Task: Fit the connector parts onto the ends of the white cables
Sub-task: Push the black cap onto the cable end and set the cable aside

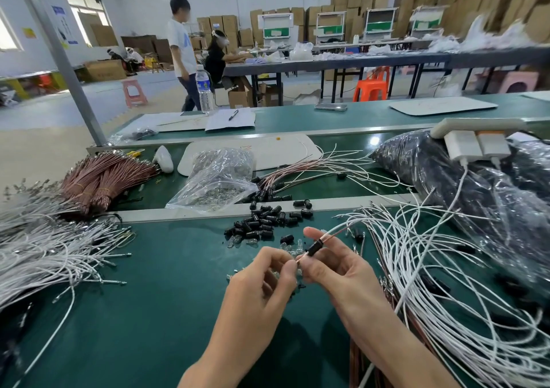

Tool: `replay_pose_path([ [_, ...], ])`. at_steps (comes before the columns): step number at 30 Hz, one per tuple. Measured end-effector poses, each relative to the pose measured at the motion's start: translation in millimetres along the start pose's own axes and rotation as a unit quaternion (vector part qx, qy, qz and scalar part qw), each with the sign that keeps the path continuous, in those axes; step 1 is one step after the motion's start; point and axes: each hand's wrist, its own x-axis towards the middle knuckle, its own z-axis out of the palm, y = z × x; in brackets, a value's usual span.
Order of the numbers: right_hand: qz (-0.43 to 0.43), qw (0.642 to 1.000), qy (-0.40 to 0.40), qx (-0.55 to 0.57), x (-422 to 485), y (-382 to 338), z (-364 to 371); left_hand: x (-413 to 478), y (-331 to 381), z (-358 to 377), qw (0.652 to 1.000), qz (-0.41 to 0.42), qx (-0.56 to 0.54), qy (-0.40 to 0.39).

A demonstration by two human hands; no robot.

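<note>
Head view: the right hand (333, 267) grips a black connector sleeve (315, 245) threaded on a white cable (342, 228) above the green bench (166, 313). The left hand (263, 283) pinches the cable's tip, mostly hidden by fingertips. Loose sleeves (265, 224) lie just beyond.

The left hand (263, 280), right hand (334, 267) and both forearms (238, 346) are bare.

My bench top (154, 313): green, matt, smooth.
Connector parts (262, 224): black plastic, slight sheen.
White cables (38, 256): smooth plastic sheath, metal tips.
Clear bag (217, 179), centre: glossy, crinkled plastic.
Rail (143, 215): dull brushed metal.
</note>
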Motion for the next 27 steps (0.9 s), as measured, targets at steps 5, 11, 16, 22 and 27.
replay_pose_path([
  [5, -0.014, 1.0, 0.009, -0.015, -2, -3, -1, 0, 2, 2, 0.999, -0.014, -0.046, 0.0],
  [11, -0.015, 0.999, 0.012, -0.03, -2, -5, 1, -2, 0, 3, 0.999, -0.014, -0.015, -0.031],
  [16, 0.007, 1.0, 0.015, -0.023, -3, -3, 6, -3, -3, 3, 0.998, -0.019, 0.043, -0.032],
  [22, 0.038, 0.998, -0.007, -0.055, -7, -3, 9, -3, -3, 2, 0.998, -0.011, 0.051, -0.029],
  [27, 0.049, 0.998, -0.016, -0.032, -6, -3, 8, -2, -2, 3, 0.999, -0.018, 0.001, -0.026],
])
